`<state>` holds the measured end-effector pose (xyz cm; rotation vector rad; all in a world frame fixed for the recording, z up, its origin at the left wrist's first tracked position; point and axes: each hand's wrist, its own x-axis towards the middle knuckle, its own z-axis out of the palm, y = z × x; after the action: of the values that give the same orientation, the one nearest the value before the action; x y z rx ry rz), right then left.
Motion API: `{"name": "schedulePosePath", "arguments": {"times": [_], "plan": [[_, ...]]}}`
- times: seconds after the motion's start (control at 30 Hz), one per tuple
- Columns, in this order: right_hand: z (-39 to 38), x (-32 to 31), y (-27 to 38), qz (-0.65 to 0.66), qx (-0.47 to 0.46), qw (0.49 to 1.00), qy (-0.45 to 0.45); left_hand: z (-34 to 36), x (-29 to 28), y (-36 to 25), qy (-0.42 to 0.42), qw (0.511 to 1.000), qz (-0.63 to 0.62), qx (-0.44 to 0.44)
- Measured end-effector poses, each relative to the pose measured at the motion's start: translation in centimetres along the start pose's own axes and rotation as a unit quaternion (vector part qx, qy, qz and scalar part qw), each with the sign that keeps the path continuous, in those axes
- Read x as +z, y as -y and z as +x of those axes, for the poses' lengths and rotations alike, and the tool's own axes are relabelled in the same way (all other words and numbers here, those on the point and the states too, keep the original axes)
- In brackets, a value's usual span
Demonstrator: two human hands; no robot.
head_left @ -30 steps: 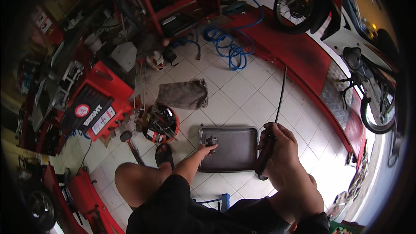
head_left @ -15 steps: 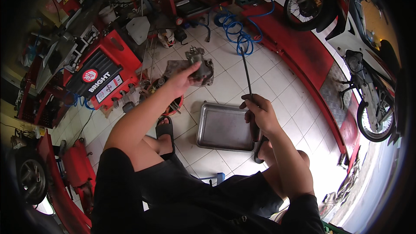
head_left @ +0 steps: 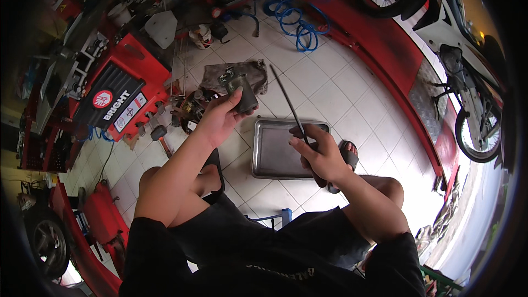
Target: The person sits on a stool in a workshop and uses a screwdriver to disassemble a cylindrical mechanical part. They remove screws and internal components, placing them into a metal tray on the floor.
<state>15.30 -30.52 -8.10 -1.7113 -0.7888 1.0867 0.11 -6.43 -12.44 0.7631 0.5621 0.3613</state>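
Note:
My left hand point(head_left: 225, 113) is closed around a dark grey metal part point(head_left: 245, 94), thumb on its top face; the underside is hidden. My right hand point(head_left: 325, 157) grips a long screwdriver point(head_left: 286, 97) by its dark handle. The thin shaft points up and to the left, its tip apart from the metal part. Beneath the right hand, a shallow metal tray point(head_left: 255, 154) rests on the floor. Beyond my left hand lies a stained, greyish flat piece point(head_left: 212, 76), partly covered by the metal part; I cannot tell its material.
A red machine with a black panel point(head_left: 118, 88) stands at the left. Coiled blue hose point(head_left: 300, 25) lies on the floor ahead. On the right are a long red platform point(head_left: 379, 38) and a motorcycle point(head_left: 459, 77). Loose parts point(head_left: 192, 102) sit beside my left forearm.
My left hand has brought the metal part lower and turned it. The screwdriver has swung leftward, its tip now nearer the part. The whole view has shifted a little.

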Motion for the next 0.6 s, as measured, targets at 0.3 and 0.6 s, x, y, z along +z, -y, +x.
{"name": "schedulePosePath", "arguments": {"times": [0.3, 0.6], "plan": [[2.2, 2.4, 1.0, 0.048, 0.031, 0.997, -0.05, -0.5, 3.5, 3.8, 0.07, 0.997, -0.011, -0.021], [2.5, 2.9, -0.4, 0.173, 0.018, 0.977, -0.123, -0.5, 5.1, 4.2, 0.093, 0.991, 0.074, -0.064]]}}
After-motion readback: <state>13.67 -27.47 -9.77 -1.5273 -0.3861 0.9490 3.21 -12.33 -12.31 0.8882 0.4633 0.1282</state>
